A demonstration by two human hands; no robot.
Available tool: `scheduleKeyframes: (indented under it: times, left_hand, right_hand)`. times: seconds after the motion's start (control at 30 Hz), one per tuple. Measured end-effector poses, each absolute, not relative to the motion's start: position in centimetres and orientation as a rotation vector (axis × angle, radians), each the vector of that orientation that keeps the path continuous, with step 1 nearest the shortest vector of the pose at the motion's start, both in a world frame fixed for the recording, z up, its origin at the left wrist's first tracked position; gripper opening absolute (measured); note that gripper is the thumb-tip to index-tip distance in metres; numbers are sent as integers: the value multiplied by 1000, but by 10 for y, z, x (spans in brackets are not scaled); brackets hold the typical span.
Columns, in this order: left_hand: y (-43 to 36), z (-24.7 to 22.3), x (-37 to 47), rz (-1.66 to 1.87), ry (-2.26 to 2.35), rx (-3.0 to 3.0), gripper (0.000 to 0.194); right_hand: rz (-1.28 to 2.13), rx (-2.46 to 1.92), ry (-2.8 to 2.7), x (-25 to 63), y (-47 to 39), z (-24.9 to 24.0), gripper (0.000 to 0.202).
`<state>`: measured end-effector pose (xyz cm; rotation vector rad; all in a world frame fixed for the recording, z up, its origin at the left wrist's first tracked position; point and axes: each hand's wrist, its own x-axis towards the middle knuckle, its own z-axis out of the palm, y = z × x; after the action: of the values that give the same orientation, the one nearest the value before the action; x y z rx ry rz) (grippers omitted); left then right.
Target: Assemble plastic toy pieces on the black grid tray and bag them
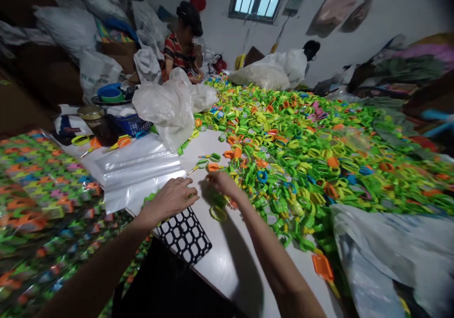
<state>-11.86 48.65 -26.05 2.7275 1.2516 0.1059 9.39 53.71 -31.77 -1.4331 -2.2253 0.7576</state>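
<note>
1. Over the worktop, see the left hand across the far end of the black grid, fingers bent and close together; cannot tell whether pinching anything.
2. Across from it, find the right hand blurred beside an orange piece; cannot tell whether apart or closed.
3. Judge the current step as handling small pieces near the grid; for any clean grip, allow narrow fingertips around one piece.
4. Beneath the right hand, count one loose yellow-green ring; beyond, two green-looped pieces.
5. Count one grid, one dark jar, one blue basket and one co-worker.
6. In the pile, find too many pieces to count.
</note>
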Motion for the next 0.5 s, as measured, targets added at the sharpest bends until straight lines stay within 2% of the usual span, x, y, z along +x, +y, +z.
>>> scheduleKeyframes:
  times: [0.1,0.23,0.33,0.43,0.5]
  left_hand:
    - [485,-256,-117,78,1197,2750,38]
    - [486,-249,-117,-6,1205,2737,38]
    - [492,-248,-118,-27,1202,2724,39]
    - [506,-253,-113,-27,1234,2730,40]
    - [518,-259,-107,-31,1271,2714,41]
  right_hand:
    - [581,-1726,-2038,114,595,-301,10]
    - [614,-1758,-1992,115,626,-298,12]
    - [630,-1717,-1947,120,602,-294,9]
    - [730,-1553,-1707,118,544,-288,23]
    - [933,-1467,-1553,104,494,-293,33]
